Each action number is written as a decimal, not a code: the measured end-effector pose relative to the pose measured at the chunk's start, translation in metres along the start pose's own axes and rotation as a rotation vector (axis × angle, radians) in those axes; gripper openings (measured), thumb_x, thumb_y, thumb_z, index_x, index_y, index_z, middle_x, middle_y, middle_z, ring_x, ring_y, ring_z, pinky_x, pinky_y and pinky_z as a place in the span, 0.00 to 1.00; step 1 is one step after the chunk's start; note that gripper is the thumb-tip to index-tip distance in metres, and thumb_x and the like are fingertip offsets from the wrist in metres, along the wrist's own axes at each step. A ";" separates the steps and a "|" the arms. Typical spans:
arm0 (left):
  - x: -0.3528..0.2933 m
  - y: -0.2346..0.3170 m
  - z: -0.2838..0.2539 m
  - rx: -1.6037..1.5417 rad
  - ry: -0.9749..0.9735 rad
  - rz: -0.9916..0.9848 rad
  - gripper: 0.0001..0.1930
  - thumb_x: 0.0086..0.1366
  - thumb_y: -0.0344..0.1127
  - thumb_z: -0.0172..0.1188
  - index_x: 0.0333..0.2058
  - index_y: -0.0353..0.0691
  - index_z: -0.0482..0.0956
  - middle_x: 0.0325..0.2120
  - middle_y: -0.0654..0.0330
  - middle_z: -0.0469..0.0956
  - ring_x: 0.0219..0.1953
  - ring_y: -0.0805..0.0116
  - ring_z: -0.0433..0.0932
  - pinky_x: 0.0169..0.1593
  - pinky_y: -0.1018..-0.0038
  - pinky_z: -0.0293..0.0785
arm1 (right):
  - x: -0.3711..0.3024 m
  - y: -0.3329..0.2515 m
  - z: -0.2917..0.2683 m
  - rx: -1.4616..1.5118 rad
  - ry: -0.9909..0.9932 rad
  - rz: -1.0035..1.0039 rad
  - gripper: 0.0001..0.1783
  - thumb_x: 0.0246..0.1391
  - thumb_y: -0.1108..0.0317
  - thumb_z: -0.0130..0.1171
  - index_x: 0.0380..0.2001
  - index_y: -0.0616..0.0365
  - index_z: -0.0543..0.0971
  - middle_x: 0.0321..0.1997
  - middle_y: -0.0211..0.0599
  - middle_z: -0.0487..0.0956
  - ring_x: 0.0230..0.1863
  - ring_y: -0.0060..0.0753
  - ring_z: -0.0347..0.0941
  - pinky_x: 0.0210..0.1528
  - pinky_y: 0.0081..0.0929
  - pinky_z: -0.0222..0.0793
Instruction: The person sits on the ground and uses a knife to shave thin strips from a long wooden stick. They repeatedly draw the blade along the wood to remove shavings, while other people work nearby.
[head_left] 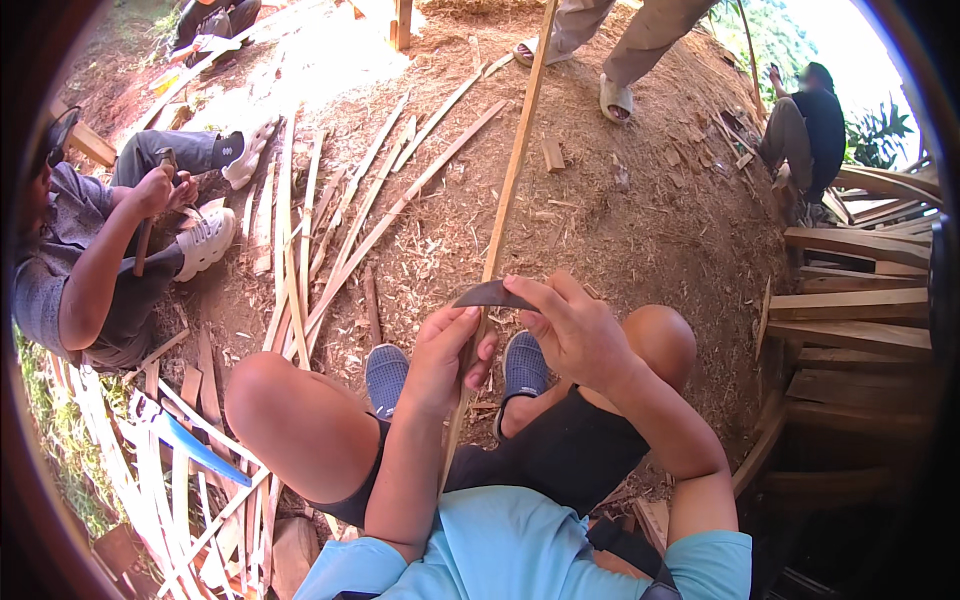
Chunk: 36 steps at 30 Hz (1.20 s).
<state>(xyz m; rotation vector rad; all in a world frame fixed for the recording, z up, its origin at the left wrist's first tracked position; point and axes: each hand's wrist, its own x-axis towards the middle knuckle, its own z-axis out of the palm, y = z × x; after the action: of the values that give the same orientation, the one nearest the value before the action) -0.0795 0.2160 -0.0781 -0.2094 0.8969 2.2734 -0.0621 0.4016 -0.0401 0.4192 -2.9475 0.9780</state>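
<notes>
One long pale bamboo strip [507, 190] runs up across the chip-strewn dirt ground [620, 220]. The left hand [440, 355] is closed around it; the right hand [575, 325] pinches a dark curved blade [490, 295] on it.

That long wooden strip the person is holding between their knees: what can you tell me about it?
The long wooden strip is thin, narrow and pale, like split bamboo or a light wood. It runs from between the person's knees up and away over the chip-strewn dirt ground, its far end out of the picture. The left hand grips its near part, and the right hand holds a dark curved blade across it. Similar strips lie to the left.
</notes>
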 end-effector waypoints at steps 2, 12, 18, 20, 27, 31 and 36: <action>0.000 -0.002 -0.001 -0.017 0.011 0.016 0.14 0.71 0.38 0.43 0.45 0.36 0.72 0.16 0.66 0.68 0.09 0.81 0.60 0.11 0.86 0.57 | -0.004 -0.001 0.003 -0.008 -0.010 0.001 0.20 0.59 0.62 0.54 0.55 0.41 0.72 0.31 0.38 0.71 0.24 0.45 0.73 0.25 0.38 0.72; 0.002 -0.010 -0.010 0.069 0.048 0.029 0.15 0.71 0.41 0.44 0.39 0.34 0.73 0.15 0.64 0.66 0.08 0.80 0.58 0.11 0.84 0.54 | 0.002 0.003 0.007 0.058 -0.015 -0.020 0.18 0.55 0.71 0.57 0.51 0.50 0.74 0.30 0.41 0.74 0.26 0.44 0.74 0.27 0.36 0.70; -0.003 -0.008 0.000 0.165 0.099 0.043 0.17 0.72 0.42 0.43 0.42 0.33 0.73 0.14 0.66 0.66 0.08 0.81 0.57 0.11 0.84 0.54 | 0.000 0.004 0.010 -0.046 0.047 -0.024 0.19 0.56 0.66 0.56 0.52 0.42 0.74 0.26 0.36 0.71 0.22 0.44 0.73 0.22 0.38 0.69; -0.004 -0.006 0.004 0.190 0.091 0.043 0.18 0.72 0.42 0.43 0.43 0.33 0.73 0.14 0.67 0.65 0.08 0.82 0.57 0.11 0.85 0.54 | 0.002 0.002 0.007 -0.046 0.050 0.004 0.19 0.57 0.67 0.55 0.52 0.43 0.73 0.29 0.37 0.74 0.24 0.44 0.75 0.24 0.38 0.71; -0.009 -0.017 0.012 0.232 0.020 -0.014 0.19 0.73 0.44 0.42 0.43 0.34 0.74 0.15 0.68 0.65 0.09 0.83 0.58 0.13 0.86 0.55 | 0.026 0.018 -0.009 0.085 0.283 0.044 0.19 0.59 0.66 0.53 0.54 0.48 0.72 0.40 0.44 0.78 0.34 0.46 0.78 0.32 0.38 0.74; -0.004 -0.017 0.009 0.193 0.024 -0.013 0.17 0.73 0.44 0.42 0.38 0.36 0.74 0.16 0.68 0.66 0.10 0.82 0.59 0.13 0.86 0.55 | 0.013 0.005 0.002 0.066 0.122 -0.123 0.18 0.58 0.67 0.54 0.53 0.47 0.73 0.37 0.41 0.78 0.32 0.46 0.77 0.30 0.38 0.73; -0.003 -0.013 0.002 0.163 0.066 -0.007 0.14 0.71 0.42 0.45 0.35 0.37 0.72 0.13 0.67 0.64 0.08 0.80 0.57 0.11 0.84 0.53 | 0.002 -0.002 0.011 0.103 0.017 -0.070 0.18 0.57 0.68 0.56 0.51 0.48 0.74 0.34 0.40 0.77 0.30 0.47 0.76 0.28 0.37 0.73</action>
<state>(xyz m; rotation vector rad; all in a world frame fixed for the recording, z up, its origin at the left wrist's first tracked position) -0.0684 0.2224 -0.0828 -0.2158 1.1083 2.1847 -0.0626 0.3937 -0.0475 0.5092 -2.8552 1.1223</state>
